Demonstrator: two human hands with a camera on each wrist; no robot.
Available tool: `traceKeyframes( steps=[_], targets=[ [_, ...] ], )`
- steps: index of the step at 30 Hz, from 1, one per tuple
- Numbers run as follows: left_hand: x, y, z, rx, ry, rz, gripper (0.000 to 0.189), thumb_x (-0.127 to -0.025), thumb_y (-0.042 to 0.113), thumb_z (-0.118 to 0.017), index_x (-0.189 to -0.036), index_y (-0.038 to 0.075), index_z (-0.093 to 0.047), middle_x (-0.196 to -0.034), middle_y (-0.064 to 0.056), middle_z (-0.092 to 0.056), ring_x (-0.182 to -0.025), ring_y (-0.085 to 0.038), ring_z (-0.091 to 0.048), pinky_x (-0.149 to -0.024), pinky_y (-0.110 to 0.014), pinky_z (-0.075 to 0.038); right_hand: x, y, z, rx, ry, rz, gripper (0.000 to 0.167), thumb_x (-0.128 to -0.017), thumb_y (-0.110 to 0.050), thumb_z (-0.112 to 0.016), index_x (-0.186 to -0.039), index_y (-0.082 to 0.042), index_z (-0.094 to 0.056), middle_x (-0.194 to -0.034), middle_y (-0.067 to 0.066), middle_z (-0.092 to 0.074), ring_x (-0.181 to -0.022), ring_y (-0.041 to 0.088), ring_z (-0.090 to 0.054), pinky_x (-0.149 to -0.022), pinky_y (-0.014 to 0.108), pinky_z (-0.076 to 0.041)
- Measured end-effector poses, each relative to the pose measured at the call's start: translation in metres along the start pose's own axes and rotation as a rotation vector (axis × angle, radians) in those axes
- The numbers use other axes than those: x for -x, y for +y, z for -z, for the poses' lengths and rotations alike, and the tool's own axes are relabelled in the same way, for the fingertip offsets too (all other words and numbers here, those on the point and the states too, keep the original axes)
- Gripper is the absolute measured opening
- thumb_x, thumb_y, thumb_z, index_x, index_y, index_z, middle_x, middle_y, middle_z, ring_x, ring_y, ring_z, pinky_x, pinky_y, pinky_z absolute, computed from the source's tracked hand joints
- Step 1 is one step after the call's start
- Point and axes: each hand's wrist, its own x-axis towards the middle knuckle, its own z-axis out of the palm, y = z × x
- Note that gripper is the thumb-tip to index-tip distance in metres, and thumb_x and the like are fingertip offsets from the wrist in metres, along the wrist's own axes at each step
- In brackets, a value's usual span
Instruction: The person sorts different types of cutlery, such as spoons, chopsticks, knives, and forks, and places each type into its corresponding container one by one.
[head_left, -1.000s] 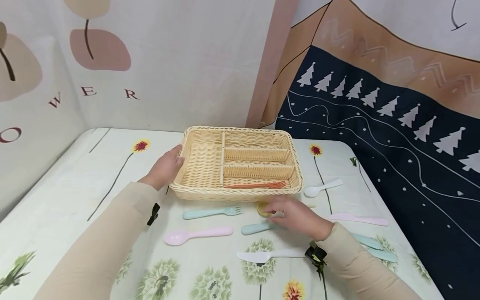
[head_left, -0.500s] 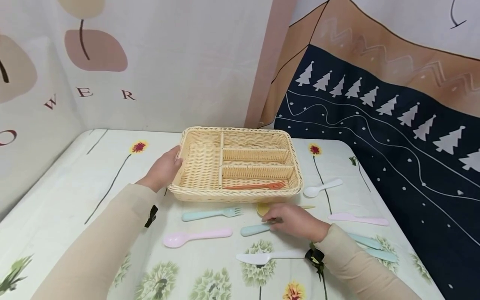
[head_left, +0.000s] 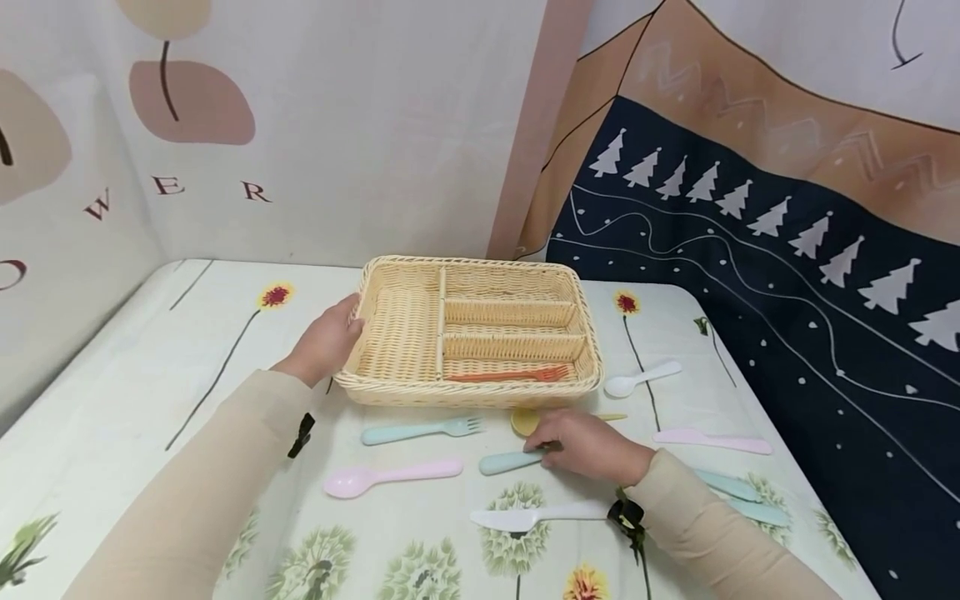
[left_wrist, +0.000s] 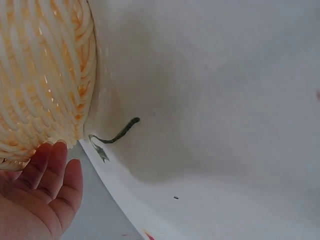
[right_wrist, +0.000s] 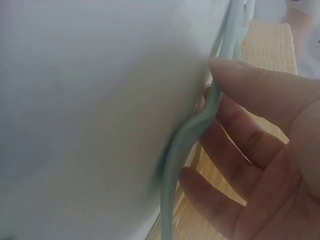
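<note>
My left hand (head_left: 322, 340) grips the left end of a woven, divided basket (head_left: 401, 325), thumb at the rim and fingers (left_wrist: 56, 162) against its outer side. An orange-red fork (head_left: 517, 375) lies in the front right compartment. In front of the basket, my right hand (head_left: 588, 443) pinches a light blue utensil (head_left: 508, 462) between thumb and fingers. The right wrist view shows that utensil (right_wrist: 182, 147) edge-on, with a bent neck; its head's kind cannot be told. A yellow spoon (head_left: 523, 422) lies just beyond this hand, partly covered by it.
Around lie a light blue fork (head_left: 423, 429), a pink spoon (head_left: 393, 475), a white knife (head_left: 517, 518), a white spoon (head_left: 637, 379), a pink knife (head_left: 712, 440) and light blue handles (head_left: 757, 510) partly behind the right sleeve. Fabric walls stand behind and to the right.
My right hand has come down slightly toward me, from near the yellow spoon onto the light blue utensil, and now pinches it. The left hand keeps its hold on the basket.
</note>
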Motion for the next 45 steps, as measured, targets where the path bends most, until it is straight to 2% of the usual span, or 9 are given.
traceKeyframes(
  steps=[20, 26, 34, 41, 45],
  targets=[
    [-0.001, 0.000, -0.002, 0.021, 0.007, 0.010, 0.056, -0.106, 0.018, -0.031, -0.152, -0.006, -0.011, -0.154, -0.029, -0.020, -0.142, -0.045, -0.018, -0.115, -0.056, -0.020, 0.003, -0.001, 0.000, 0.037, -0.019, -0.024, 0.026, -0.080, 0.000, -0.075, -0.103, -0.011, -0.076, -0.100, -0.002, -0.071, -0.091, 0.008, -0.063, -0.075, 0.021, -0.053],
    [-0.001, 0.000, -0.001, 0.019, 0.008, 0.009, 0.056, -0.106, 0.018, -0.031, -0.152, -0.006, -0.010, -0.155, -0.029, -0.020, -0.142, -0.045, -0.018, -0.115, -0.056, -0.020, 0.003, -0.002, 0.003, 0.026, -0.009, -0.001, 0.026, -0.079, 0.002, -0.074, -0.102, -0.010, -0.076, -0.100, -0.001, -0.071, -0.091, 0.010, -0.064, -0.076, 0.021, -0.054],
    [0.000, 0.000, -0.002, 0.010, 0.011, 0.010, 0.056, -0.106, 0.018, -0.030, -0.152, -0.006, -0.011, -0.154, -0.029, -0.021, -0.142, -0.045, -0.019, -0.115, -0.055, -0.021, 0.012, -0.002, 0.007, -0.028, 0.037, -0.053, 0.030, -0.083, 0.003, -0.070, -0.110, -0.010, -0.074, -0.111, 0.002, -0.070, -0.110, 0.024, -0.062, -0.094, 0.037, -0.052],
    [0.000, 0.001, -0.002, 0.000, 0.009, 0.014, 0.056, -0.106, 0.019, -0.032, -0.151, -0.007, -0.012, -0.153, -0.030, -0.022, -0.141, -0.045, -0.020, -0.115, -0.055, -0.022, 0.019, -0.008, 0.014, -0.003, 0.086, 0.005, 0.031, -0.082, 0.004, -0.069, -0.111, -0.008, -0.073, -0.112, 0.005, -0.069, -0.108, 0.026, -0.062, -0.091, 0.038, -0.053],
    [0.000, -0.001, -0.002, -0.004, 0.008, 0.016, 0.056, -0.106, 0.019, -0.031, -0.151, -0.006, -0.012, -0.153, -0.030, -0.022, -0.141, -0.045, -0.020, -0.115, -0.055, -0.022, 0.020, -0.017, 0.021, -0.023, 0.077, -0.046, 0.032, -0.084, 0.002, -0.069, -0.113, -0.012, -0.073, -0.118, 0.006, -0.067, -0.115, 0.028, -0.059, -0.096, 0.041, -0.051]
  ],
)
